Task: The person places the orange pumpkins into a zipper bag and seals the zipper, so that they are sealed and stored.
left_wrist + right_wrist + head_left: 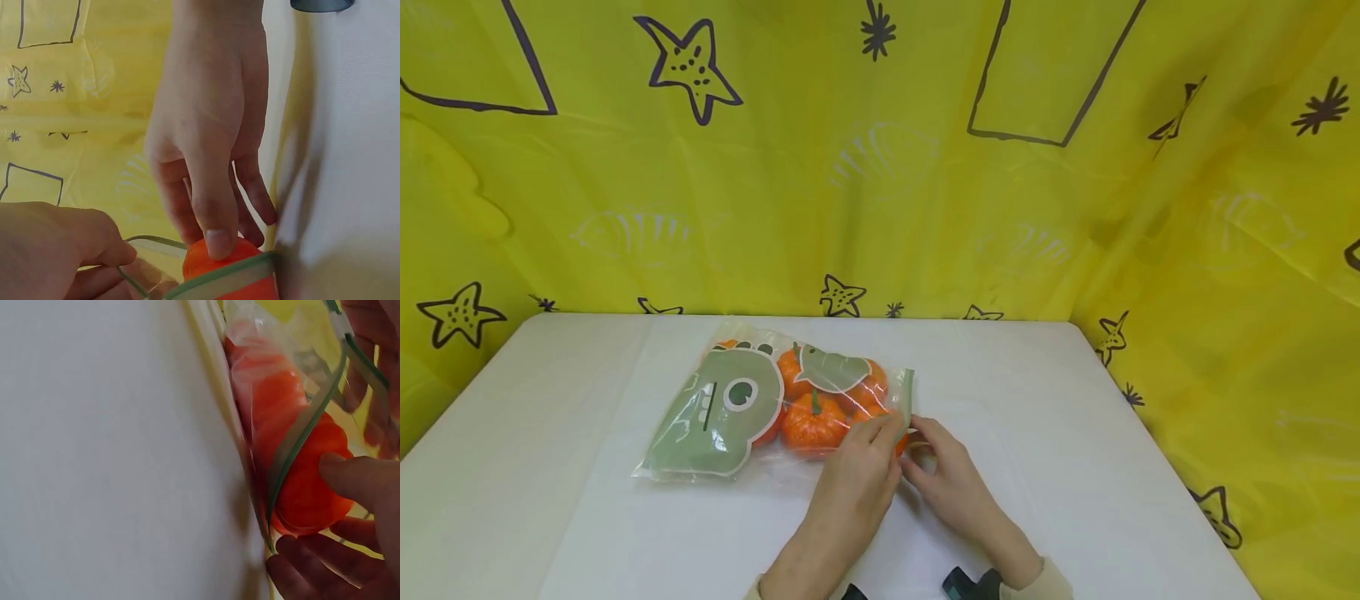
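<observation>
A clear zip bag [715,417] with a green dinosaur print lies on the white table, with several small orange toy pumpkins [814,423] inside. Its green-edged mouth, facing right, stands parted in both wrist views. My left hand [856,477] pinches the bag's edge beside that mouth; in the left wrist view the same hand [53,250] shows at lower left. At the opening, my right hand [955,479] holds another orange pumpkin [312,494], thumb on top and fingers beneath. The green rim [300,437] crosses over this pumpkin, part of which sits inside the bag.
The white table [1075,467] extends around the bag on all sides. Yellow cloth [775,208] with starfish and fish drawings hangs behind and along the sides. Dark wrist devices [970,585] show near the front edge of the head view.
</observation>
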The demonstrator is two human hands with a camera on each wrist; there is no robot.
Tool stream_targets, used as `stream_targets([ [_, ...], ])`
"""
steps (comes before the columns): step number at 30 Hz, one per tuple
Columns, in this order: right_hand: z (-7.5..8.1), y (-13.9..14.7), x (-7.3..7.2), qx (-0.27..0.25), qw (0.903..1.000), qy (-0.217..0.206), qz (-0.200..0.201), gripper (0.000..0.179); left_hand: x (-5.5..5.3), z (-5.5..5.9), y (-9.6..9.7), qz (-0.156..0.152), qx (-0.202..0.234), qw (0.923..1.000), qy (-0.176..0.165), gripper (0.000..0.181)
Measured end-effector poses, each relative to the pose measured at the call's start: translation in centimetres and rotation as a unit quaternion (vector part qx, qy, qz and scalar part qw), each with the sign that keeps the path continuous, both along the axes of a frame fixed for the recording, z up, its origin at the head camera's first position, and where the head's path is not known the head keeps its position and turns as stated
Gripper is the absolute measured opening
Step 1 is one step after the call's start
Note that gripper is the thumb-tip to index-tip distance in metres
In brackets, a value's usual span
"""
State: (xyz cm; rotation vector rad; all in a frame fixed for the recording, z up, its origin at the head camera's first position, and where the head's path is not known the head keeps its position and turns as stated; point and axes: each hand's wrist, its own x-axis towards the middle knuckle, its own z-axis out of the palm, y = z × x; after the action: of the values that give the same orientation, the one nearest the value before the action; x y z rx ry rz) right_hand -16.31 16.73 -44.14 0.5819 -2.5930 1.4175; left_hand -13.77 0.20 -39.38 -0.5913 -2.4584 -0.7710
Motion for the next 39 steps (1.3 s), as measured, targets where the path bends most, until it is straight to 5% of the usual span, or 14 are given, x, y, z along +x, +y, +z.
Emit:
stream_targets([
  [11,0.9,0.7,-0.3,-0.05,0.9848,-0.166,0.006,0.05,0.1,0.2,-0.3,0.002,-0.029,0.9991,-0.03,0.035],
  [19,0.4,0.3,-0.1,-0.048,0.9912,-0.117,0.037,0.058,0.1,0.4,-0.5,-0.017,-0.01,0.9983,-0.054,0.039],
  [25,0.4,0.2,-0.1,-0.092,0.9848,-0.147,0.012,0.056,0.1,0.4,-0.4,-0.019,-0.004,0.9982,-0.057,0.043],
  [31,0.0,-0.6,0.1,-0.1,0.9894,-0.105,0.012,0.053,0.1,0.2,-0.1,-0.024,0.006,0.9993,-0.029,0.035],
  [39,-0.1,-1.3,0.3,-0.046,0.996,-0.072,-0.022,0.048,0.1,0.0,0.0,-0.035,0.02,0.999,-0.022,0.034],
])
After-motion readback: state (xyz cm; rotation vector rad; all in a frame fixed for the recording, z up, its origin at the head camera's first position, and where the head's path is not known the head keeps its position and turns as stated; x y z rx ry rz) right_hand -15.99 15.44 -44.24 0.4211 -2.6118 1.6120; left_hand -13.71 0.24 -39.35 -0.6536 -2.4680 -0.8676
